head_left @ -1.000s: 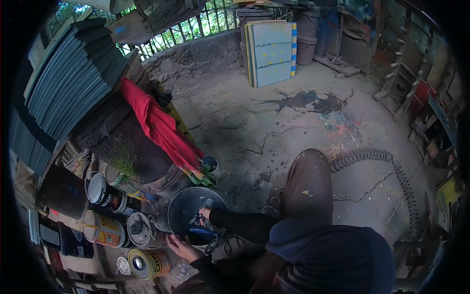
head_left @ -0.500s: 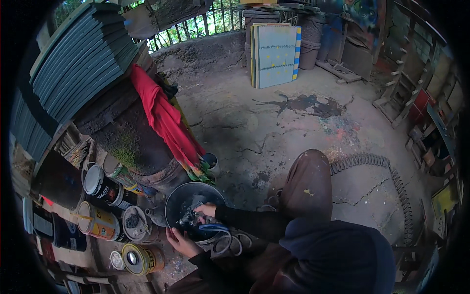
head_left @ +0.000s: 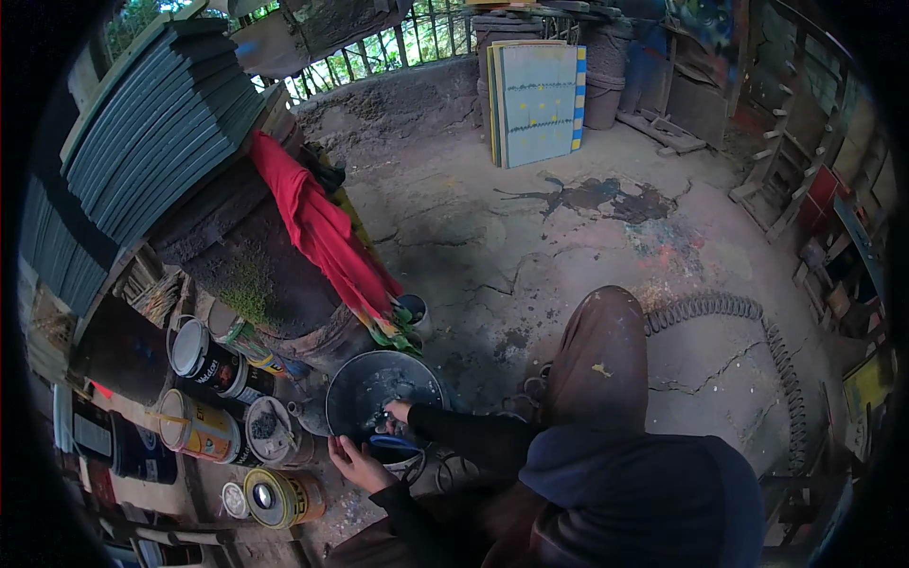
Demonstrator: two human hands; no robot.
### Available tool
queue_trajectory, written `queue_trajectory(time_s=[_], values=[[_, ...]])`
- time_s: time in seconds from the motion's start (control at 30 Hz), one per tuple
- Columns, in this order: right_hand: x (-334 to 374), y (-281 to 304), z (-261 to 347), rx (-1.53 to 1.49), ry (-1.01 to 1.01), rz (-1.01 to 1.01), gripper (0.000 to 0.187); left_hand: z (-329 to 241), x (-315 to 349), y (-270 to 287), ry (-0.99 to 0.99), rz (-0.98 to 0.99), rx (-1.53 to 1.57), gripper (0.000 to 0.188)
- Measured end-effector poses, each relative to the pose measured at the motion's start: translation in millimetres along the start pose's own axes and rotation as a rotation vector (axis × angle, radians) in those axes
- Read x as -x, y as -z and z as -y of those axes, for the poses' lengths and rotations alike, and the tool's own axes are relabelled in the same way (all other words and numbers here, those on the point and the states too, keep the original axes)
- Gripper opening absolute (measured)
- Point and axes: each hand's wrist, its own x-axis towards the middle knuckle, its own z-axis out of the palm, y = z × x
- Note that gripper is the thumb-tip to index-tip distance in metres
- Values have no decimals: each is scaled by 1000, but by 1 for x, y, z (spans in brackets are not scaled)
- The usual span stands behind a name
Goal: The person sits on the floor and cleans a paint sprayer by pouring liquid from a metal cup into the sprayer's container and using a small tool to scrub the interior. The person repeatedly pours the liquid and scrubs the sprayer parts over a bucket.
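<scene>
A dark round bucket (head_left: 333, 409) stands on the floor in front of me, its inside smeared black and grey. My left hand (head_left: 357, 468) is at its near left rim, thumb and fingers about the edge. Reaching in from the right, my right hand (head_left: 399, 411) is down inside the bucket with its fingers curled. Something small and greyish is at its fingertips, too unclear to name. A blue curved piece (head_left: 393, 442) crosses the bucket's near side, just below my right wrist. Dark loops of hose or cable (head_left: 456, 470) lie beside the bucket, under my right forearm.
Paint cans (head_left: 194, 426) and a yellow tin (head_left: 284, 498) crowd the left. A red cloth (head_left: 317, 222) hangs from a drum below stacked grey panels (head_left: 156, 104). A coiled hose (head_left: 784, 379) lies right of my knee (head_left: 603, 350). Painted boards (head_left: 540, 104) lean at the back.
My right hand has shifted slightly within the bucket, and the grey material by its fingers shows less. The blue piece sits differently at the near rim. My left hand stays at the rim.
</scene>
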Motion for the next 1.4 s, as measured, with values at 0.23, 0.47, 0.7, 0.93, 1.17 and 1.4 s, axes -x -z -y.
queue_trajectory(time_s=[0.23,0.47,0.7,0.93,1.17,1.4], values=[[15,-12,4,305,-99,-91,31,15,-13,7,23,29,-7,46],[85,-14,72,792,-73,164,20,57,-43,10,-60,148,-424,47],[163,-22,101,882,42,35,44,59,-40,-4,-87,258,-849,46],[191,-10,90,1014,495,10,61,89,-54,-6,-13,496,-921,51],[201,-5,83,992,558,50,62,71,-41,-12,255,451,-581,49],[193,3,69,889,565,105,61,81,-40,-1,139,550,-587,47]])
